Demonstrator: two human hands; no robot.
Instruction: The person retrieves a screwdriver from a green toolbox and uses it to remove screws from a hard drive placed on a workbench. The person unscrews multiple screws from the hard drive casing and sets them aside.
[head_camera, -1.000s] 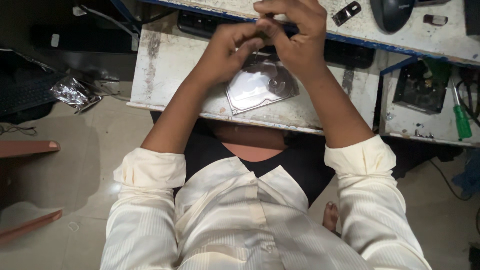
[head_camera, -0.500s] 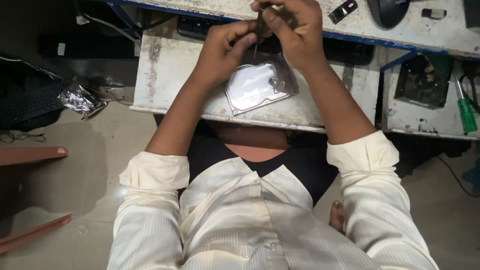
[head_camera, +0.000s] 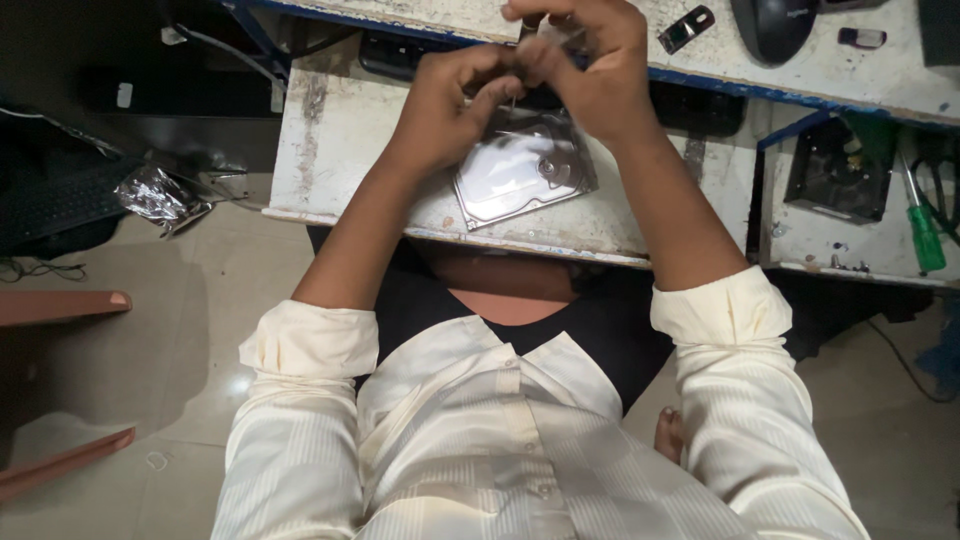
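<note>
Pinched together above the pull-out shelf (head_camera: 340, 130), both hands meet fingertip to fingertip over a small part that is too hidden and too small to make out. Starting at the left, a crumpled silvery bag (head_camera: 155, 195) lies on the dark shelf beside the desk, well apart from the work. Next comes the left hand (head_camera: 445, 110), fingers curled and closed toward the right hand; whether it truly grips the small part or only steadies it cannot be told. Just below and between the two hands lies the hard drive (head_camera: 520, 170), flat on the shelf with its shiny platter side up. Its long axis runs on a slant, from the near-left corner up toward the far right. The drive sits directly under the pinch, touching neither hand as far as can be seen, and the left hand is slightly the nearer, its knuckles overlapping the drive's far-left edge in this view. The right hand (head_camera: 590, 70) closes from above, thumb and forefinger nipped shut on something thin. Further right, on the upper desk, sit a small dark clip-like piece (head_camera: 686, 28) and a computer mouse (head_camera: 772, 25); beyond them an open tray (head_camera: 835, 170) holds dark parts, and a green-handled screwdriver (head_camera: 925, 225) lies at the far right.
</note>
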